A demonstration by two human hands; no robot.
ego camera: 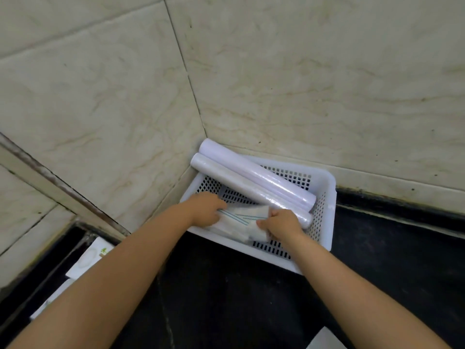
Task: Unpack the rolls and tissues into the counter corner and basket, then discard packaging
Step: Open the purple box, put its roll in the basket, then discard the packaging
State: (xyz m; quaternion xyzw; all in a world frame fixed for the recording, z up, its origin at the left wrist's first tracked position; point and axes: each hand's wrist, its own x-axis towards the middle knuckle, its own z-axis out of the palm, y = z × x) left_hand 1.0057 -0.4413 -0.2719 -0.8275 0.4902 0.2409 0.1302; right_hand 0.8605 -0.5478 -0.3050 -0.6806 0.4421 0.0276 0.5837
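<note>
A white perforated basket (324, 183) sits in the counter corner against the tiled walls. Two long white rolls (254, 180) lie side by side across it, their far ends resting on the rim at the corner. In the basket's near part lies a white tissue pack (245, 217) with thin blue-green lines. My left hand (207, 206) grips its left end. My right hand (283, 224) grips its right end, next to the near roll's end.
The counter (226, 285) is black stone. White tissue packs with green print (88, 256) lie at the left by the window ledge. A white sheet corner (324, 340) shows at the bottom right. Tiled walls close the corner behind the basket.
</note>
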